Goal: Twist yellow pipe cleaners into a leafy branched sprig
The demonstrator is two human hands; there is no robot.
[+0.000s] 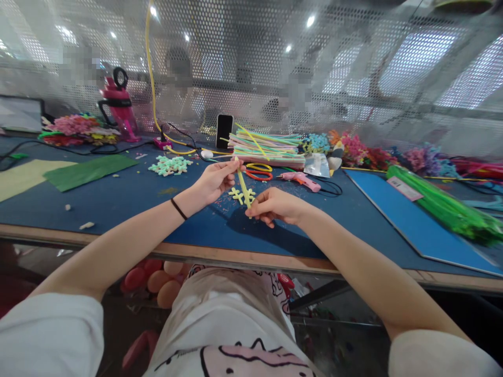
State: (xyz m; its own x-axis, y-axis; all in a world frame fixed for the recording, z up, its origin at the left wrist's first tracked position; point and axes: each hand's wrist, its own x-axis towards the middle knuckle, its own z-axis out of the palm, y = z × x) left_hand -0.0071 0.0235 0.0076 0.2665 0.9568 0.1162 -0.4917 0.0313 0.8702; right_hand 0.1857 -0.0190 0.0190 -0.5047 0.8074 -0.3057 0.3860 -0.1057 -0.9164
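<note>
Between my two hands a pale yellow pipe cleaner, seemingly folded into several strands, slants over the table. My left hand pinches its upper end with thumb and fingertips. Its lower end is gripped by the fingertips of my right hand. Just behind the strands, on the blue mat, lies a small yellow branched pipe-cleaner piece, partly hidden by them. Beyond my right hand are a yellow ring and a red ring.
A pink glue gun with a dark cord lies right of the rings. Behind stand a bundle of pastel pipe cleaners and a phone. Mint branched pieces lie left; a green packet rests on a blue board at right.
</note>
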